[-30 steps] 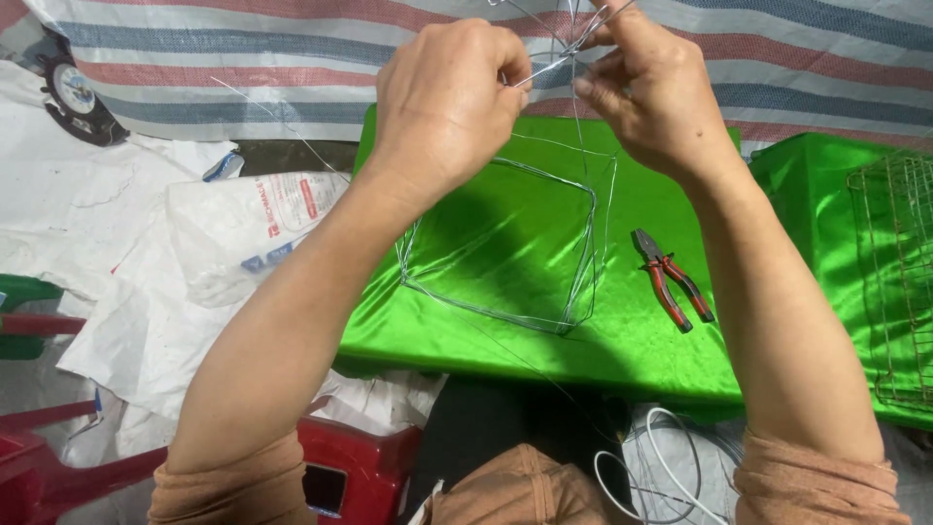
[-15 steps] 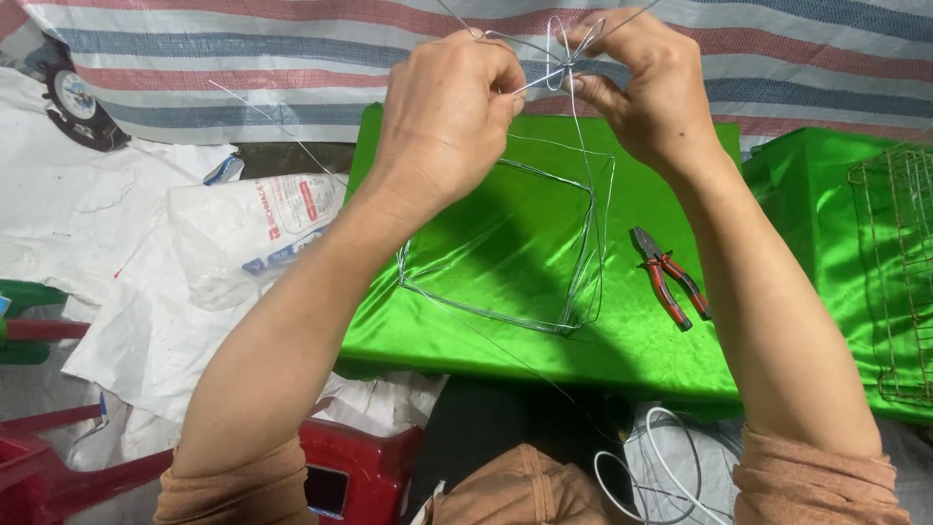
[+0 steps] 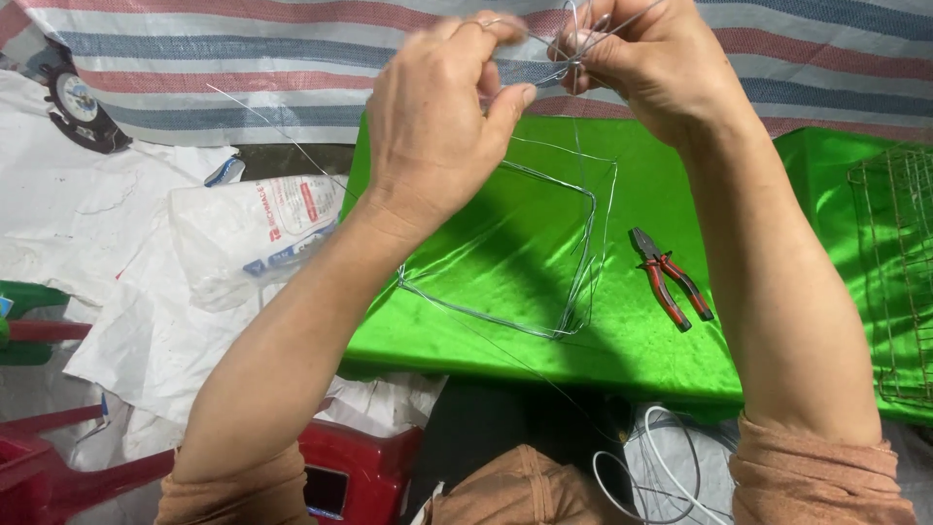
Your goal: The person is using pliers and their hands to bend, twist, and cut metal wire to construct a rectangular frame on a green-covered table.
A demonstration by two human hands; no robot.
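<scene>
Both hands are working up near the top of the view, over the table covered in shiny green cloth (image 3: 739,360). The left hand (image 3: 432,131) is pinching a strand of thin silver wire (image 3: 544,73) with its fingers closed on it, and the right hand (image 3: 656,63) is gripping the same wire where several strands are crossing (looks like a little knot of loops, hard to tell exactly). Below them a square frame of bent silver wire (image 3: 505,248) is lying on the green cloth, and red-handled pliers (image 3: 671,277) are sitting just beside it, untouched. A rusty wire mesh cage (image 3: 899,272) is standing at the right edge, well apart.
</scene>
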